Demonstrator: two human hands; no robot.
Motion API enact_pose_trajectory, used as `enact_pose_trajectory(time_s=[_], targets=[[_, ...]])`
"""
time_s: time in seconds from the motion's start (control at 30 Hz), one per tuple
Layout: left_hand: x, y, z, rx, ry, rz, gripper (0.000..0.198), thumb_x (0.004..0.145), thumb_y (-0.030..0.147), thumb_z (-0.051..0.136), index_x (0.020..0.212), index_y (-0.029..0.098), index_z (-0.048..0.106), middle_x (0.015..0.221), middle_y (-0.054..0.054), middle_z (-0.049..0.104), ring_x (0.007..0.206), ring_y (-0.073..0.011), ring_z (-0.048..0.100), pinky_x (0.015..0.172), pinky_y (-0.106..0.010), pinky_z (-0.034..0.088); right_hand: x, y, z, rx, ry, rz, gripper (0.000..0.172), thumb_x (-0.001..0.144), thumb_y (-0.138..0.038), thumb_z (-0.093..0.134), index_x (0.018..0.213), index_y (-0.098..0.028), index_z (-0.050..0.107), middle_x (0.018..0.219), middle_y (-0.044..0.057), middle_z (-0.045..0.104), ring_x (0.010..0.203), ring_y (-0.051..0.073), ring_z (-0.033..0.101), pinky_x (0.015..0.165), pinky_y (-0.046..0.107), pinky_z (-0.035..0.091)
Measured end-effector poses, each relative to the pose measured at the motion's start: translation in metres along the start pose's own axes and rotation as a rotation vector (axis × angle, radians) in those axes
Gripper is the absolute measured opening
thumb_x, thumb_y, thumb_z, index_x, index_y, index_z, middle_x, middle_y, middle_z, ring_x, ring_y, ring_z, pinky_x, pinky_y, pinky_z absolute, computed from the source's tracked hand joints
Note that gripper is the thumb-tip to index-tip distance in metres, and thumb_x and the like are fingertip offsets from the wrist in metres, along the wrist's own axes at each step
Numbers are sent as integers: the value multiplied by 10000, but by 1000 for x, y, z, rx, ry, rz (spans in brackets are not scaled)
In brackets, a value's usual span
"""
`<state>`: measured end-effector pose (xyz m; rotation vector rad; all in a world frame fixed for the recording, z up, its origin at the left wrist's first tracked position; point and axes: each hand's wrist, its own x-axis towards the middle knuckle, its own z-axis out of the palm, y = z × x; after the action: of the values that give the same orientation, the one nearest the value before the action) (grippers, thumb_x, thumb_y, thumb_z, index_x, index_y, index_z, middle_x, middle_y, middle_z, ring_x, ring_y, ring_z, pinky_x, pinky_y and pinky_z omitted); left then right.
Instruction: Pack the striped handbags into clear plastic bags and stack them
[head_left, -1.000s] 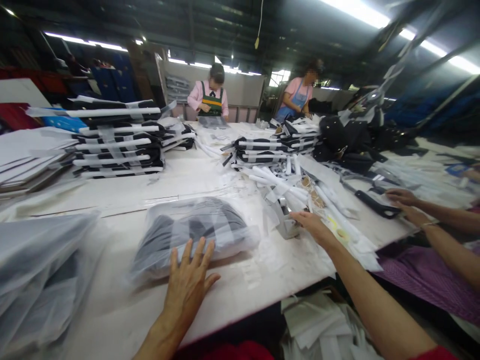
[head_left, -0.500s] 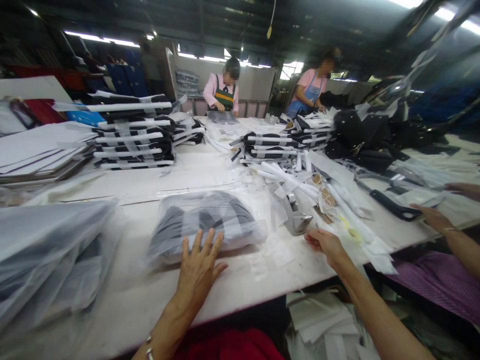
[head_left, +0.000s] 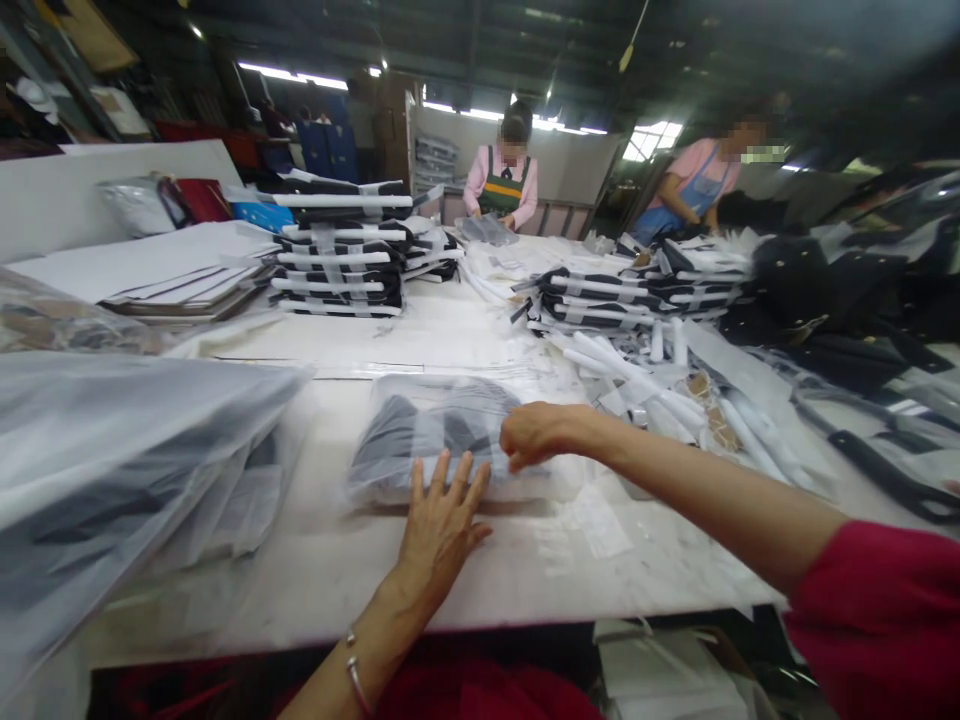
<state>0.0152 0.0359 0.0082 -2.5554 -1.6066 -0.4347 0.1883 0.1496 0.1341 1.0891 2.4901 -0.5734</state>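
A dark folded garment in a clear plastic bag (head_left: 420, 430) lies on the white table (head_left: 345, 560) in front of me. My left hand (head_left: 441, 525) rests flat on the bag's near edge with fingers spread. My right hand (head_left: 531, 435) reaches across over the bag's right end, fingers curled and pinched together at the plastic; what it pinches is too small to make out.
A heap of bagged garments (head_left: 112, 480) fills the left. Stacks of striped folded garments (head_left: 337, 255) (head_left: 600, 295) and flat cardboard sheets (head_left: 150, 270) sit farther back. White strips and tools (head_left: 675, 390) clutter the right. Two people (head_left: 504, 175) (head_left: 705, 180) work at the far end.
My right hand has swung left from the strips and metal tool onto the bag's right end. The left hand stays pressed on the bag. The camera has turned left.
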Motion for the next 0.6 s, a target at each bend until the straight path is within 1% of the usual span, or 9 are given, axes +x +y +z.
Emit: enact_pose_trajectory(time_s=[0.07,0.17,0.23,0.3,0.37,0.43,0.47,0.53,0.6], targets=[[-1,0,2,-9,1,1,763,791,605,669,1454,332,407,1503,-63,452,1394,-368,369,1123,-689,248,31,-4,0,-124,-40,-22,385,553,-178,819,350,-219,495,354,-55,409,492,146,497,619,298,409],[-1,-1,6,-11,-1,-3,758,789,608,670,1448,331,418,1503,-67,451,1393,-373,369,1117,-697,255,61,-8,7,-162,-74,-34,492,496,-273,872,307,-227,420,317,-52,368,527,170,535,648,316,425],[-1,-1,8,-8,-4,0,771,785,610,672,1454,332,407,1511,-61,440,1398,-371,362,1115,-699,263,68,-8,8,-221,-61,-24,486,497,-361,883,340,-223,444,358,-32,446,596,198,583,678,326,436],[-2,-2,8,-3,-7,1,786,781,611,675,1461,336,391,1519,-47,428,1403,-367,354,1114,-696,272,64,-2,5,-308,8,-17,377,492,-381,896,467,-214,559,507,2,603,685,227,626,695,326,442],[-1,-2,7,-4,-9,-1,798,775,607,683,1464,340,383,1519,-38,428,1404,-366,352,1113,-695,276,47,15,-1,-376,150,5,318,522,-344,896,708,-212,675,745,43,714,772,244,651,695,312,442],[-1,-2,6,-10,-15,-2,804,768,596,697,1463,343,383,1515,-37,435,1402,-365,356,1117,-693,272,15,45,-5,-353,356,77,373,623,-321,846,953,-234,695,949,60,731,864,240,654,707,295,438],[-1,-2,5,-14,-15,-3,802,765,588,705,1461,345,388,1512,-39,439,1401,-365,359,1119,-692,267,-7,64,-5,-296,464,145,357,687,-320,800,1018,-249,688,1001,58,725,900,233,648,718,289,433],[-1,-2,4,-24,-3,-8,789,759,574,719,1450,350,408,1506,-40,448,1398,-367,364,1125,-689,254,-56,104,4,-99,680,374,228,796,-360,680,992,-246,702,968,49,724,865,216,641,716,292,422],[-1,-1,4,-31,16,-14,762,765,559,722,1438,351,432,1502,-44,451,1397,-370,365,1134,-683,235,-107,139,25,166,819,692,143,755,-364,670,748,-228,711,746,32,702,732,204,620,665,293,404]])
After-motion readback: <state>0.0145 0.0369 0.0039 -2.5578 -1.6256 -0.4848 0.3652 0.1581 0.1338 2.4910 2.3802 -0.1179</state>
